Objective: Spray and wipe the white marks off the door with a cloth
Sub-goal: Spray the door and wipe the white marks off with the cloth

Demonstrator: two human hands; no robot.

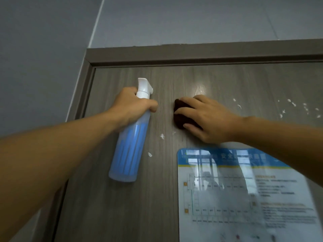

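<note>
The grey-brown wood-grain door fills the view up to its top frame. My left hand grips the neck of a blue spray bottle with a white trigger head, held in front of the door's upper left. My right hand presses a dark brown cloth flat against the door, fingers spread over it. White marks show below the cloth, lower left of it, and in a scattered group at the upper right. A shiny wet patch lies just above the cloth.
A glossy blue-and-white notice sheet is stuck on the door under my right forearm. The door frame runs across the top and down the left side. Grey wall surrounds the frame.
</note>
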